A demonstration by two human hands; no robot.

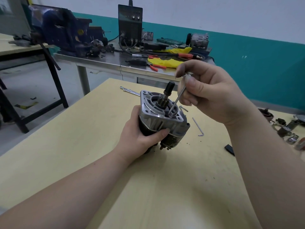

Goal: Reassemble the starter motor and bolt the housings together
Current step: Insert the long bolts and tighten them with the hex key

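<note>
The starter motor (162, 119) stands upright above the yellow table (165, 179), its silver flanged housing and black pinion shaft facing up. My left hand (142, 134) grips its dark body from the left and below. My right hand (208, 93) pinches the bent top of a thin hex key (177, 100). The key slants down, and its tip sits in a recess of the silver housing beside the shaft. A second hex key (198, 127) lies on the table to the motor's right.
A long bolt (130, 91) lies behind the motor and a short one (183, 108) to its right. Loose motor parts (287, 129) crowd the table's right edge, with a small black piece (229, 149) nearby. A steel bench (115, 62) with vise, welder and pliers stands beyond.
</note>
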